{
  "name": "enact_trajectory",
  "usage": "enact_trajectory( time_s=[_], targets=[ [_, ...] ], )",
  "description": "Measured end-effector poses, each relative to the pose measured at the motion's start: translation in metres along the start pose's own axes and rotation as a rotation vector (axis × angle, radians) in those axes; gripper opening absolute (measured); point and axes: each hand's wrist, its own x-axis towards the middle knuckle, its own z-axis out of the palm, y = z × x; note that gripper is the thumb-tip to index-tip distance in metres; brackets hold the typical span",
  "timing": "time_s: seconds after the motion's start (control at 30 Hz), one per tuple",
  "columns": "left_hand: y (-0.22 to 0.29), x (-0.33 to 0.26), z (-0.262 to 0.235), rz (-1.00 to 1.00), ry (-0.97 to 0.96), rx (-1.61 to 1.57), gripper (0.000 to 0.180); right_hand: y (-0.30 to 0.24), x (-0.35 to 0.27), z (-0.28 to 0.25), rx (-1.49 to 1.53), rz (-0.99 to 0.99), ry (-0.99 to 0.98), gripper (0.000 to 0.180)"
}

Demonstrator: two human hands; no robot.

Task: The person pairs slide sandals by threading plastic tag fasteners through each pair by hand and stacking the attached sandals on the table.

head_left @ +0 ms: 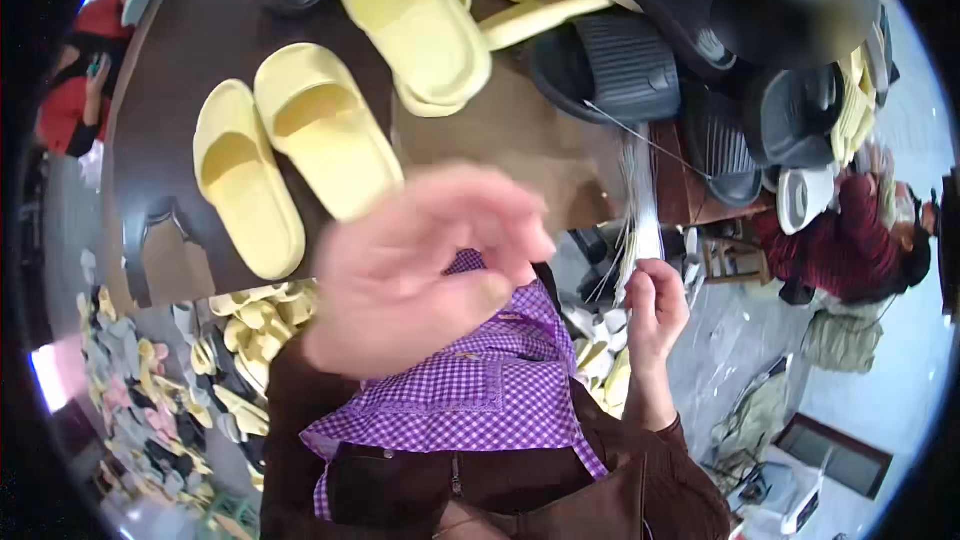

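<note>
My left hand (410, 275) is raised close to the camera over the table's near edge, blurred, with thumb and fingers curved apart and nothing visible between them. My right hand (657, 312) is lower and to the right, its thumb and finger pinched at the lower end of a bundle of thin whitish strands (643, 210) hanging over the table edge. One loose strand curves across the black slides. Beyond my left hand lie a pale yellow slipper (250, 190) and its mate (330, 135), side by side, with another yellow slipper (420, 25) farther back.
Black ribbed slides (625, 65) and more yellow slippers crowd the back and right of the brown table (180, 60). Slippers in several colours heap on the floor (150, 390) at left. One person (840, 240) sits at right; another in red (80, 90) is at far left.
</note>
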Motion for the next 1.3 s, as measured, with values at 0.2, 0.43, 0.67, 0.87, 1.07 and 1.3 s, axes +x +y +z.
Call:
enact_trajectory(
  time_s=[0.2,0.43,0.67,0.87,1.07,1.3],
  targets=[
    [-0.110,-0.039,0.054,-0.913,-0.020,-0.101,0.024,0.015,0.013,-0.008,-0.097,0.031,-0.005,0.014],
    [-0.169,-0.035,0.084,-1.131,0.220,-0.348,0.030,0.020,0.039,-0.010,-0.358,-0.290,0.018,0.022],
    [-0.181,-0.031,0.090,-1.112,0.399,-0.707,0.018,0.021,0.059,0.001,-0.367,-0.454,-0.007,0.033],
    [-0.146,-0.027,0.082,-1.123,0.286,-0.515,0.012,0.016,0.074,0.014,-0.505,-0.499,-0.149,0.041],
    [-0.105,-0.033,0.050,-1.007,0.309,-0.490,0.012,0.012,0.083,0.019,-0.576,-0.515,-0.255,0.048],
    [-0.051,-0.063,-0.013,-0.720,0.381,-0.457,0.012,0.014,0.083,0.019,-0.617,-0.464,-0.294,0.047]
  ],
)
